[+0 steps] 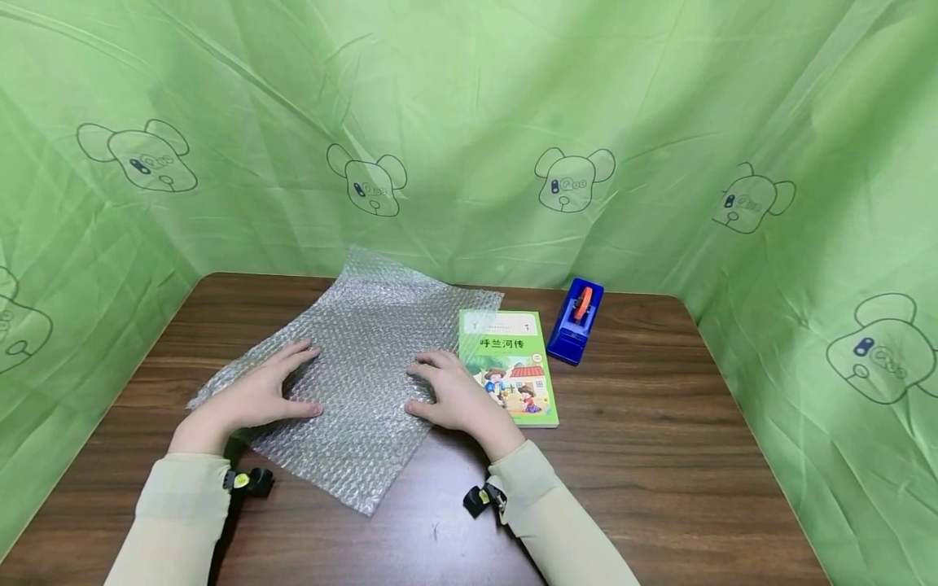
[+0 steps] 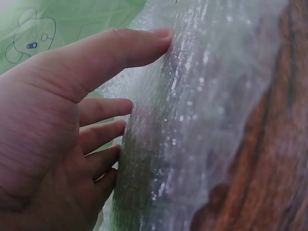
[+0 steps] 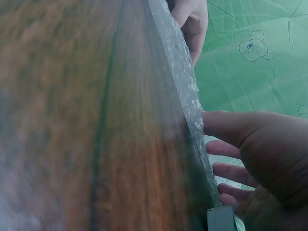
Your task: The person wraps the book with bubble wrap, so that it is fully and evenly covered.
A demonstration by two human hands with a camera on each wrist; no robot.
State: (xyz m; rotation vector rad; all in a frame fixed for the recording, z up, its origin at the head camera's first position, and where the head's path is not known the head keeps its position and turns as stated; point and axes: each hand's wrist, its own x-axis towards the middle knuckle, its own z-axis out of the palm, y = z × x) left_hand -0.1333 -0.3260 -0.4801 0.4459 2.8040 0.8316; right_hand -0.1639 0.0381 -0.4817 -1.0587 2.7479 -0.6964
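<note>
A sheet of clear bubble wrap lies spread on the table, its far edge raised towards the green cloth. On its left part my left hand rests with spread fingers, and the left wrist view shows the fingertips against the wrap. My right hand touches the wrap's right side with its fingers extended. Partly under the sheet's right corner lies a green book with a cartoon cover, and my right hand and wrist cover part of its left edge. Neither hand grips anything.
Right of the book stands a blue tape dispenser with an orange roll. Green cloth printed with bear outlines hangs behind and at both sides of the dark wooden table.
</note>
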